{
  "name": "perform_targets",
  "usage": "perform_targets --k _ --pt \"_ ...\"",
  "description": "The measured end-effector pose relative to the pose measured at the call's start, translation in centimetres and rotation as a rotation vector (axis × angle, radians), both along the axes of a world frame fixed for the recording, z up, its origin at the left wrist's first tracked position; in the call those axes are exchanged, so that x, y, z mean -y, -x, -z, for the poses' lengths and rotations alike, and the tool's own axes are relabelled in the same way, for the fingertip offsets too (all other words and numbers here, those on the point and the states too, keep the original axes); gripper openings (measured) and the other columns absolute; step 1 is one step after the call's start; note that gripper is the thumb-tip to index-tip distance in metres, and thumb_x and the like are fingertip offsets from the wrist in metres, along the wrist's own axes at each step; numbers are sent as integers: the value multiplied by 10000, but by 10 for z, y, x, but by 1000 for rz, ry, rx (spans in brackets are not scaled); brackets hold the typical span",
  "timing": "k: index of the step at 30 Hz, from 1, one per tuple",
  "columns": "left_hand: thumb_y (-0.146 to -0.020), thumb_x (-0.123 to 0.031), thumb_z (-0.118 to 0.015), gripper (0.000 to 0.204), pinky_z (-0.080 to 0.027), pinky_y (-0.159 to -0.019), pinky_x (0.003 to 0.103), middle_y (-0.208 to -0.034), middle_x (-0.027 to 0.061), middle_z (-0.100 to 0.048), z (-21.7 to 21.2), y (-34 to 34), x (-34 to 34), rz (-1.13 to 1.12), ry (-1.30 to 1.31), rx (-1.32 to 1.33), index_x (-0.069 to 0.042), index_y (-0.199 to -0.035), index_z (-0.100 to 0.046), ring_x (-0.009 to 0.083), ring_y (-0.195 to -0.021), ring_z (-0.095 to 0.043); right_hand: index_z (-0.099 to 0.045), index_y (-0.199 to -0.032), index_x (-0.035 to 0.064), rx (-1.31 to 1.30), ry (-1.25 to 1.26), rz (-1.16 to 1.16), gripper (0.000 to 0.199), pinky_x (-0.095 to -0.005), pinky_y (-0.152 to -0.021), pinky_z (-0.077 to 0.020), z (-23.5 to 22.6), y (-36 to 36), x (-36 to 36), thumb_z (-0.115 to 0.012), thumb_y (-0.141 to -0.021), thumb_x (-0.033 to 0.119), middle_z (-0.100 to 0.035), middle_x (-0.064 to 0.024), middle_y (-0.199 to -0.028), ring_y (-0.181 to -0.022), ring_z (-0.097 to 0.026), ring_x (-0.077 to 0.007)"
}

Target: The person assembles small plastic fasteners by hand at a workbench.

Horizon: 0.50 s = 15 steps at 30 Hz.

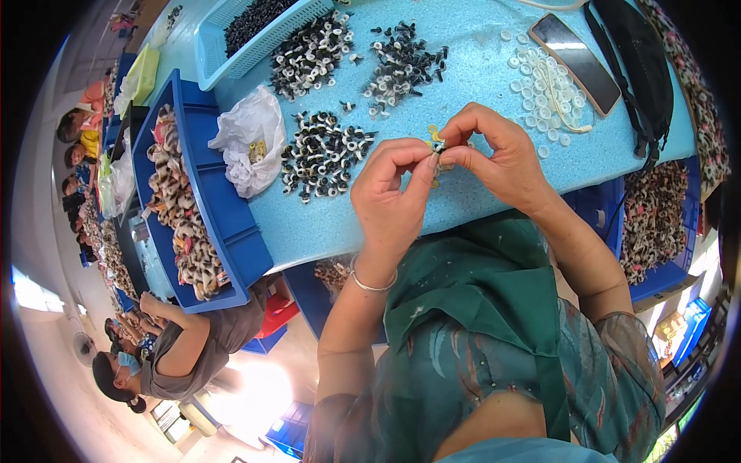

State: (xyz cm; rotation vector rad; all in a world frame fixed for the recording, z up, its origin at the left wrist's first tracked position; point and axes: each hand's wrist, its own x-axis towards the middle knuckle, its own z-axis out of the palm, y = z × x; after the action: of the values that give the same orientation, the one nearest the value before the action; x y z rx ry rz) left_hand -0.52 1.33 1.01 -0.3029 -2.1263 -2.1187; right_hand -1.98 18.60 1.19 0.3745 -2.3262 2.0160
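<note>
My left hand (392,185) and my right hand (502,158) meet over the table's near edge, fingertips pinched together. Between them is a small dark-and-pale piece (438,147), mostly hidden by the fingers. A few small yellow rings (434,133) lie right behind the fingertips. Left of my left hand spreads a pile of black pegs with white rings (320,158). Farther back lie a similar pile (312,58) and a heap of mostly black pegs (405,65). Translucent round washers (544,96) are scattered beyond my right hand, with a pale cord across them.
A light-blue basket (251,58) holds black pieces. More yellow rings sit in a white plastic bag (245,127). Blue crates (241,224) with spotted plush pieces flank the table. A phone (575,65) and black bag (637,73) lie at the right. Co-workers sit leftward.
</note>
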Motion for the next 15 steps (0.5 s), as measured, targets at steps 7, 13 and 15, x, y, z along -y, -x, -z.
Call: perform_targets --k 7,13,15 --pt "-879 81 -679 98 -539 -758 244 -1016 112 -658 10 -3 11 25 -81 89 48 -969 -662 130 -891 -631 -668 -900 27 60 68 -132 92 -282 -723 -500 10 11 4 -728 -841 66 -646 -29 -850 -786 -626 -122" --pt "-881 77 -678 94 -533 -765 248 -1028 114 -663 13 1 24 -18 -100 86 43 -968 -664 132 -891 -629 -665 -947 20 152 69 -243 88 -270 -746 -473 4 22 13 -699 -867 36 -621 -27 -890 -824 -576 -116" --pt "-866 78 -689 92 -516 -731 235 -1003 99 -674 13 3 28 -54 -12 29 28 -938 -660 116 -871 -626 -669 -956 24 37 -67 -262 91 -282 -734 -472 6 29 14 -695 -880 67 -612 -46 -862 -794 -580 -143"
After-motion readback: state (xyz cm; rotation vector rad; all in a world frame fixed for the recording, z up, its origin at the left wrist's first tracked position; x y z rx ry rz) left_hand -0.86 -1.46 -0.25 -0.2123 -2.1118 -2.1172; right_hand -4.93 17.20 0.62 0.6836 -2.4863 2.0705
